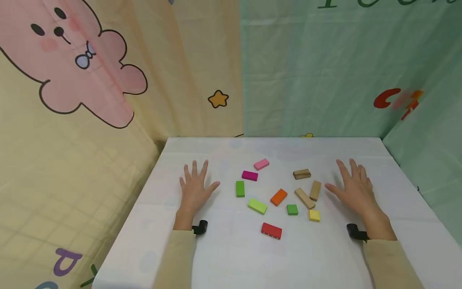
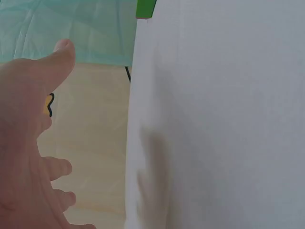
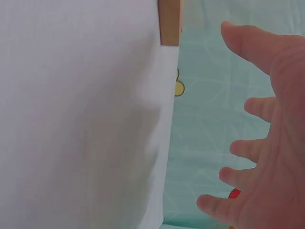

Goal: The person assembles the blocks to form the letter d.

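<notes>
My left hand is spread with nothing in it, left of the scattered blocks. Nearest to it stands a green block, whose end shows at the top of the left wrist view. Over on the right, my right hand has its fingers apart and holds nothing. Close to its thumb lies a plain wooden block, also seen as a wooden end in the right wrist view. Both palms appear raised off the white table.
Between the hands lie pink, magenta, lime, orange, red, small green and yellow blocks. More wooden blocks are at the right. Printed curtains hang behind and beside the table.
</notes>
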A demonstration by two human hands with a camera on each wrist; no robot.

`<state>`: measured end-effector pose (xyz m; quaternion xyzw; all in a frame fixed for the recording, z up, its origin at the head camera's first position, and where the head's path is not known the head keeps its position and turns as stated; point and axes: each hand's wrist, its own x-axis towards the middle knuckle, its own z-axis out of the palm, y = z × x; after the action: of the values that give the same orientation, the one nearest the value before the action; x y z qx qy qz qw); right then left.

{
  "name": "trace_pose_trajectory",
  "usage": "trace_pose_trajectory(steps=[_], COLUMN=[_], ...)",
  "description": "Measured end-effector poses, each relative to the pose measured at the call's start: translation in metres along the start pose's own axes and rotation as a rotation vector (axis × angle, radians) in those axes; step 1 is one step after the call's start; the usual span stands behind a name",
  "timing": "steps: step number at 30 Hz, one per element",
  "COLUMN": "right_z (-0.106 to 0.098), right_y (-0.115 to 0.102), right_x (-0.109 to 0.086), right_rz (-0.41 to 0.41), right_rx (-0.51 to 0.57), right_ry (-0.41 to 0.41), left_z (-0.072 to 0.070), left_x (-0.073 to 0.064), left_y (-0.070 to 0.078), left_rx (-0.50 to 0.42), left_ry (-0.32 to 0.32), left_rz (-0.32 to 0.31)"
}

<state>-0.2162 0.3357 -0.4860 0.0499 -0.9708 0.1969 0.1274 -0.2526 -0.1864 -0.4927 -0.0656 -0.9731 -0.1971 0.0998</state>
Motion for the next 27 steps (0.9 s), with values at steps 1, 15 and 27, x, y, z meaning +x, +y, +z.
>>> trace_pose_trajectory(steps=[1, 15, 27], right_z=[0.0, 0.002, 0.009], right_y=[-0.001, -0.023, -0.032], right_x=[0.0, 0.001, 0.002], right_rz=[-0.011, -0.127, -0.281], right_rx=[0.016, 0.215, 0.217], right_ry=[-0.003, -0.119, -0.161], left_z=[0.001, 0.01, 0.02], left_x=[-0.001, 0.001, -0.003], left_y=[0.003, 0.048, 0.097], left_rx=[-0.016, -0.183, -0.214], left_ry=[-0.006, -0.04, -0.228], left_rz=[0.003, 0.113, 0.188])
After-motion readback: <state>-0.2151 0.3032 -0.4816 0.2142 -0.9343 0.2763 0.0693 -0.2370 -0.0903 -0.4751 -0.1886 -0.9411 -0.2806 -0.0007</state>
